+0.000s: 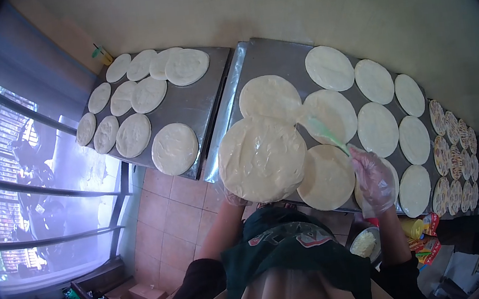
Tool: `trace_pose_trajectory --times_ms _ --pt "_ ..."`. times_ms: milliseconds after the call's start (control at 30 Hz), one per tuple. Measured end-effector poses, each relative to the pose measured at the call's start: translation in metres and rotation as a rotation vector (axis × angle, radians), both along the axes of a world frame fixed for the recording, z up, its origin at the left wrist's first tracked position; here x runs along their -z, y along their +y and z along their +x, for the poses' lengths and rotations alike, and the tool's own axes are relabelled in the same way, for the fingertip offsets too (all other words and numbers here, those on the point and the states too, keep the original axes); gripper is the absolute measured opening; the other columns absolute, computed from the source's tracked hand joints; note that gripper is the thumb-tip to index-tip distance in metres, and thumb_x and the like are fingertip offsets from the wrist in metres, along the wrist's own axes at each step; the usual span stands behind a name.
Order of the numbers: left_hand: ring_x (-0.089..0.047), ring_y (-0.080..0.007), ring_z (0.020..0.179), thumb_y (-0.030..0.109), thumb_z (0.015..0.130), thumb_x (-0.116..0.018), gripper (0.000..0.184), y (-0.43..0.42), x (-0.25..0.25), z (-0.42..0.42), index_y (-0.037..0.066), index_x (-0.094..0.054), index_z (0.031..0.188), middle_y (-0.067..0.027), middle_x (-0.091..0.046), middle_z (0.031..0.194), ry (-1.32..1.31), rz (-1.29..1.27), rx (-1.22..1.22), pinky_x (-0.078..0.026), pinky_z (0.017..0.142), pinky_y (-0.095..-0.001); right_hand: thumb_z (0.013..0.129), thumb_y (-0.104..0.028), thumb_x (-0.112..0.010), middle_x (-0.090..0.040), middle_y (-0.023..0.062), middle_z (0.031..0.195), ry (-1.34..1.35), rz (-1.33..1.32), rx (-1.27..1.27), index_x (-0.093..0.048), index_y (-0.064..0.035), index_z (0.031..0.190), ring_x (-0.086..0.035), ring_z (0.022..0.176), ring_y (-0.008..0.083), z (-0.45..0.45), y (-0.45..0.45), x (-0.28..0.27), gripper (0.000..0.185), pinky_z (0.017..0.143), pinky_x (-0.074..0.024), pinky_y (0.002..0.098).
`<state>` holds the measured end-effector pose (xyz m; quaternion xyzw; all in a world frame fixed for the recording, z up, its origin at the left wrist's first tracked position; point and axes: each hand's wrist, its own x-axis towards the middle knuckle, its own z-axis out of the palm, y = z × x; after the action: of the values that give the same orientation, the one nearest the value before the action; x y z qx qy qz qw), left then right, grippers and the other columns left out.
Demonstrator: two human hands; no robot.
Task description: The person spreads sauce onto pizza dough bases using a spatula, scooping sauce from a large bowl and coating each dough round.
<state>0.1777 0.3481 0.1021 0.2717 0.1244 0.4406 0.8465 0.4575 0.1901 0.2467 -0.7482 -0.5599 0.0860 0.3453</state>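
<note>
My left hand [233, 196], in a clear plastic glove, supports a round flat dough base [263, 158] from below, near the front edge of the table. A glossy pale spread coats the top of this base, and most of the hand is hidden under it. In my right hand [373, 179], also gloved in clear plastic, is a light green spatula [327, 131]. Its blade points up and left, over another dough base [329, 116] lying on the metal table [276, 55]. A plain-looking base [325, 178] lies between my hands.
Several white-coated bases [377, 129] cover the table's right part, with topped rounds [447, 163] beyond. A second metal table [213, 102] at left holds more dough rounds. A bowl of white food [366, 244] and a yellow container [413, 228] stand near my right forearm. Barred window [45, 173] at left.
</note>
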Motion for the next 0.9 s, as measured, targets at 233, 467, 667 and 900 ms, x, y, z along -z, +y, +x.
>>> trace_pose_trajectory --times_ms 233,467,667,900 --pt "-0.047 -0.0284 0.136 0.034 0.099 -0.056 0.065 -0.003 -0.002 0.006 0.009 -0.030 0.153 -0.0147 -0.042 0.152 0.059 0.108 -0.008 -0.046 0.108 -0.0491 0.099 -0.008 -0.057 -0.069 0.0092 0.104 0.998 -0.346 -0.248 -0.067 -0.0040 0.116 -0.065 0.089 0.0146 -0.012 -0.029 -0.002 0.021 0.082 -0.0512 0.0278" --pt "-0.047 -0.0285 0.136 0.035 0.098 -0.058 0.068 -0.004 -0.005 0.007 0.009 -0.028 0.153 -0.0145 -0.041 0.152 0.112 0.224 -0.042 -0.046 0.108 -0.0491 0.095 -0.005 -0.062 -0.067 0.0065 0.101 0.255 -0.090 -0.213 -0.066 -0.0117 0.125 -0.066 0.083 0.0164 -0.020 -0.020 0.004 0.031 0.072 -0.0536 0.0298" --pt "-0.047 -0.0285 0.136 0.035 0.097 -0.060 0.071 -0.004 -0.009 0.007 0.010 -0.027 0.154 -0.0144 -0.041 0.153 0.161 0.324 -0.064 -0.046 0.108 -0.0491 0.090 -0.005 -0.065 -0.064 0.0071 0.095 -0.459 -0.136 -0.148 -0.066 -0.0148 0.125 -0.064 0.072 0.0260 -0.032 -0.022 0.027 0.036 0.061 -0.0535 0.0379" --pt "-0.046 -0.0283 0.137 0.035 0.095 -0.063 0.075 -0.010 -0.023 0.012 0.011 -0.024 0.155 -0.0140 -0.039 0.154 0.084 0.190 -0.015 -0.045 0.109 -0.0485 0.096 -0.007 -0.061 -0.066 0.0095 0.097 0.675 -0.040 -0.097 -0.066 -0.0029 0.119 -0.064 0.085 0.0165 -0.010 -0.002 0.078 0.024 0.078 -0.0504 0.0296"
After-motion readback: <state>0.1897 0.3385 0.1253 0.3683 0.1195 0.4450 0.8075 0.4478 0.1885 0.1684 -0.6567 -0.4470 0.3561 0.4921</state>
